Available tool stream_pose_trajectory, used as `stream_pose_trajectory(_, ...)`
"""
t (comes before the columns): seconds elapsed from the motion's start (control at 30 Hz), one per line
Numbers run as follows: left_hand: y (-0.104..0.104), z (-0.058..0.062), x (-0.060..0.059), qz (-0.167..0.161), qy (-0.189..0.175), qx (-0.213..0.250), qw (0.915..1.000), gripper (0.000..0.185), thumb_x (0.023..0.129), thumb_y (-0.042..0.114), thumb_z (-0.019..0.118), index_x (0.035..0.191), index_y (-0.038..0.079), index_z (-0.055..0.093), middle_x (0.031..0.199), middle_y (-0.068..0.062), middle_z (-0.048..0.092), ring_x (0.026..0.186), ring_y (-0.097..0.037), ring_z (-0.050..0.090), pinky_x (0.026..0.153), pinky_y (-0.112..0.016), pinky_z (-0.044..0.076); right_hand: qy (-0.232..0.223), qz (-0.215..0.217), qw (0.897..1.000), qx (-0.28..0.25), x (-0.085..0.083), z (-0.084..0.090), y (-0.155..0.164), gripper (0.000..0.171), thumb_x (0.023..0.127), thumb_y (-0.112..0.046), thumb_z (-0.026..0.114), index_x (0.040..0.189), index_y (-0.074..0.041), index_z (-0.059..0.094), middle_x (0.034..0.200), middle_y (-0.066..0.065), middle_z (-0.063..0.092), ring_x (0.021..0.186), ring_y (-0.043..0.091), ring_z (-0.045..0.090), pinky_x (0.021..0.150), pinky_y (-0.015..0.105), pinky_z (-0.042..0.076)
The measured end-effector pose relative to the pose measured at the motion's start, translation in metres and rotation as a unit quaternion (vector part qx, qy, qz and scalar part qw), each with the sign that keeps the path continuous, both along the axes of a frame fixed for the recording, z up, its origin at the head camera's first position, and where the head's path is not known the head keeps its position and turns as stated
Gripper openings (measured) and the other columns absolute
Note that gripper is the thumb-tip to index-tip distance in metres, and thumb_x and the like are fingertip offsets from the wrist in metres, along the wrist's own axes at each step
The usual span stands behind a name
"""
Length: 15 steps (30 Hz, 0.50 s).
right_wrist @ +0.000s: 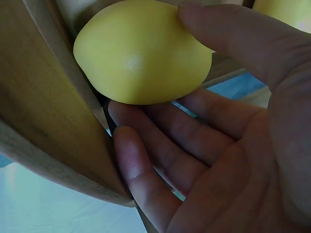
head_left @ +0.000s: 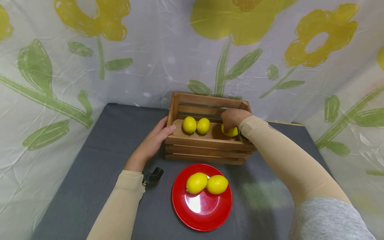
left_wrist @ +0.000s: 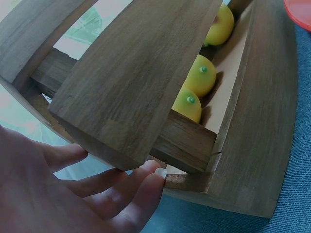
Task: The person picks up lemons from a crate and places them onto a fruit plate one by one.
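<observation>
The grip of the right hand point(head_left: 235, 117) is closed on a yellow lemon point(head_left: 230, 131), the thumb on one side and the fingers bent beneath it, as the right wrist view shows; this lemon is inside a slatted wooden crate point(head_left: 207, 143), near its right end. The grip of the left hand point(head_left: 152, 140) is round the crate's opposite end, its thumb over the top edge and its other fingers along the outer slats. Inside the crate, left of the held lemon and a little apart from it, two more lemons point(head_left: 203, 126) sit side by side on the brown bottom. A black band point(head_left: 153, 174) shows at the left wrist, and beige sleeves point(head_left: 279, 156) cover both forearms, with grey fabric point(head_left: 330, 215) above the right one. In front of the crate, on the person's side, stands a round red plate point(head_left: 201, 221), carrying a pair of lemons point(head_left: 217, 184) that touch each other toward its far half. Crate and plate rest on a dark grey worktop point(head_left: 120, 136), and behind it hangs a pale sheet point(head_left: 162, 50) printed with yellow flowers and green leaves
</observation>
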<state>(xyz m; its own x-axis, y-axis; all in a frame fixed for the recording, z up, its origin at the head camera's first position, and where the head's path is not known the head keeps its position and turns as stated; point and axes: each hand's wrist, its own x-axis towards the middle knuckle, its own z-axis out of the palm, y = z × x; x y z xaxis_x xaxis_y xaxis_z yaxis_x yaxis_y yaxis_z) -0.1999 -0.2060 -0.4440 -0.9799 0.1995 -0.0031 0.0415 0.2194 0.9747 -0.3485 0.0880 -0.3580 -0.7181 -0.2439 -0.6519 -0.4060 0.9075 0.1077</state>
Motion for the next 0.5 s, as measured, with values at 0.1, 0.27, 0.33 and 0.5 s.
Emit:
stream_pose_trajectory(0.1, 0.0004, 0.0004, 0.0, -0.002, 0.001, 0.004, 1.0, 0.08, 0.106, 0.055, 0.048, 0.173, 0.021, 0.021, 0.177, -0.011, 0.027, 0.157, -0.036, 0.033, 0.13, -0.068, 0.023, -0.003, -0.005, 1.0, 0.001, -0.0007, -0.0006, 0.0009, 0.027, 0.097, -0.018, 0.07, 0.122, -0.008, 0.067, 0.098, 0.004, 0.059, 0.085, 0.019, 0.054, 0.076, 0.034, 0.046)
stream_pose_trajectory(0.27, 0.0, 0.0008, 0.0002, -0.001, -0.001, 0.002, 1.0, 0.08, 0.106, 0.055, 0.048, 0.173, 0.021, 0.021, 0.177, -0.011, 0.028, 0.157, -0.036, 0.033, 0.13, -0.068, 0.022, -0.005, 0.004, 1.0, 0.004, -0.0013, -0.0004, 0.0012, 0.026, 0.097, -0.019, 0.071, 0.121, -0.008, 0.068, 0.1, 0.005, 0.061, 0.085, 0.019, 0.055, 0.076, 0.034, 0.047)
stream_pose_trajectory(0.33, 0.0, 0.0009, 0.0001, 0.0, -0.001, 0.002, 1.0, 0.079, 0.106, 0.055, 0.048, 0.173, 0.022, 0.022, 0.177, -0.01, 0.028, 0.157, -0.036, 0.033, 0.13, -0.069, 0.022, -0.002, 0.009, 1.0, 0.006, -0.0011, 0.0001, 0.0013, 0.025, 0.096, -0.02, 0.072, 0.119, -0.008, 0.069, 0.099, 0.005, 0.062, 0.084, 0.019, 0.055, 0.076, 0.034, 0.047)
stream_pose_trajectory(0.5, 0.0003, 0.001, 0.0005, 0.0, -0.003, 0.002, 1.0, 0.079, 0.106, 0.056, 0.048, 0.173, 0.022, 0.022, 0.177, -0.01, 0.028, 0.157, -0.036, 0.033, 0.13, -0.069, 0.022, 0.002, 0.015, 1.0, 0.003, -0.0005, 0.0, 0.0022, 0.026, 0.094, -0.02, 0.074, 0.117, -0.008, 0.07, 0.1, 0.004, 0.063, 0.085, 0.019, 0.056, 0.075, 0.033, 0.047)
